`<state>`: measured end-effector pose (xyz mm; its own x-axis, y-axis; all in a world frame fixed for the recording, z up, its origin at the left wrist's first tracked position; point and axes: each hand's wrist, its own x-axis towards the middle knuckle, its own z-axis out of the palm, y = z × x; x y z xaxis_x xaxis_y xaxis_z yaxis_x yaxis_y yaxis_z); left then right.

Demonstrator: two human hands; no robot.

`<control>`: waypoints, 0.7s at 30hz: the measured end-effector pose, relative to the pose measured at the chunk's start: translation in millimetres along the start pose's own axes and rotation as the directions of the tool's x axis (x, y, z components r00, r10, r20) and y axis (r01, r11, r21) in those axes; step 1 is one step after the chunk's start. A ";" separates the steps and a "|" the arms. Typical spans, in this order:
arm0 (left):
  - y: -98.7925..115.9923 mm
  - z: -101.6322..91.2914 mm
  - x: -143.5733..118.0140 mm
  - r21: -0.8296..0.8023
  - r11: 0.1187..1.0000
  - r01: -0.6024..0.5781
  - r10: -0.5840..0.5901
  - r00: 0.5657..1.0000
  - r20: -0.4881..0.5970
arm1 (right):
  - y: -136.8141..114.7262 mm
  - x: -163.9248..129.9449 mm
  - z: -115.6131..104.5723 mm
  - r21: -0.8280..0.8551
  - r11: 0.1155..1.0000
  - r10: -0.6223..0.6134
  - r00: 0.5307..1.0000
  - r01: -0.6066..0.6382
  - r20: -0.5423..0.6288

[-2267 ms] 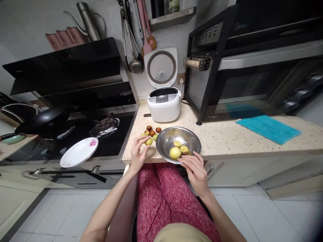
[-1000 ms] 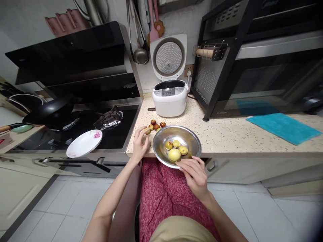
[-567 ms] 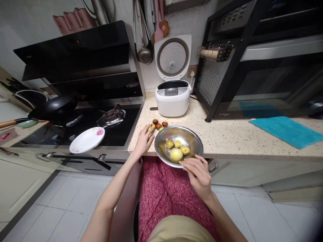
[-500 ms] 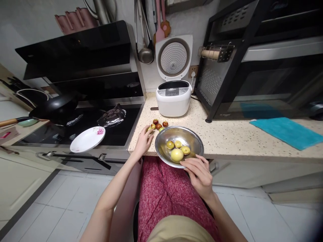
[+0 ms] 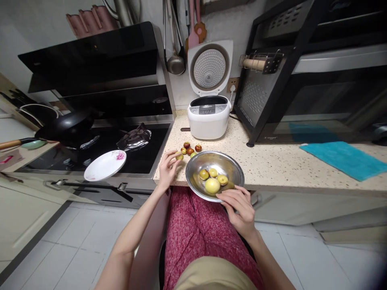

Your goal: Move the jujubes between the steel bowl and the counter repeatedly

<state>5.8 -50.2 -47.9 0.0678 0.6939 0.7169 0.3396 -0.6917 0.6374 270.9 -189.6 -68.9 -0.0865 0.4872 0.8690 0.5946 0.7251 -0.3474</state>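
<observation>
A steel bowl (image 5: 229, 167) sits at the counter's front edge and overhangs it, with several yellow-green fruits (image 5: 212, 185) inside. My right hand (image 5: 238, 207) grips the bowl's near rim. Left of the bowl lies a small cluster of red and green fruits (image 5: 190, 150) on the speckled counter (image 5: 272, 161). My left hand (image 5: 167, 169) is at that cluster, fingertips pinched around a small green fruit (image 5: 179, 156).
A white rice cooker (image 5: 208, 117) stands open behind the fruit. A black rack with an oven (image 5: 302, 80) fills the right, with a teal cloth (image 5: 344, 160) on the counter. Left is a black hob with a white plate (image 5: 104, 165) at its edge and a black pan (image 5: 63, 129).
One fruit from the cluster went into the bowl. My left hand returned to the cluster and now pinches another green fruit. My right hand stayed on the bowl rim.
</observation>
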 end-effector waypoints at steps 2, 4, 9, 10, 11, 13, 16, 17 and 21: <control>13.3 -1.6 -2.5 -0.036 0.995 -0.096 0.096 0.995 -0.005 | -1.2 1.1 1.2 -0.001 1.000 -0.003 1.000 0.003 -0.008; 26.2 -1.7 -5.4 -0.054 0.974 -0.220 0.223 0.972 0.070 | -2.1 2.0 2.1 -0.006 1.000 -0.005 1.000 0.005 -0.015; 47.3 1.4 -8.8 -0.170 0.941 -0.293 0.334 0.886 0.323 | -3.0 3.1 2.2 -0.021 1.000 -0.006 1.000 0.006 -0.008; 48.7 1.5 -8.7 -0.187 0.942 -0.280 0.330 0.879 0.344 | -3.0 3.2 2.1 -0.021 1.000 -0.005 1.000 0.005 -0.006; 49.4 1.3 -8.4 -0.200 0.943 -0.267 0.324 0.876 0.358 | -2.9 3.2 1.9 -0.020 1.000 -0.004 1.000 0.004 -0.004; 48.9 0.4 -8.0 -0.216 0.944 -0.248 0.315 0.871 0.376 | -2.8 3.4 1.8 -0.019 1.000 -0.005 1.000 0.005 -0.004; 45.9 -1.1 -7.7 -0.226 0.942 -0.249 0.323 0.856 0.403 | -2.9 4.0 2.0 -0.019 1.000 -0.009 1.000 0.009 -0.011; 44.8 -1.4 -7.7 -0.228 0.939 -0.257 0.333 0.849 0.411 | -2.9 4.2 2.1 -0.019 1.000 -0.010 1.000 0.010 -0.014; 41.3 -1.1 -7.5 -0.220 0.931 -0.290 0.360 0.825 0.435 | -3.1 4.2 2.3 -0.012 1.000 -0.005 1.000 0.005 -0.019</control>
<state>18.3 -84.2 -26.6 0.5864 0.4105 0.6982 0.0901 -0.8898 0.4475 266.9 -188.7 -64.9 -0.0744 0.4740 0.8774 0.6039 0.7216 -0.3386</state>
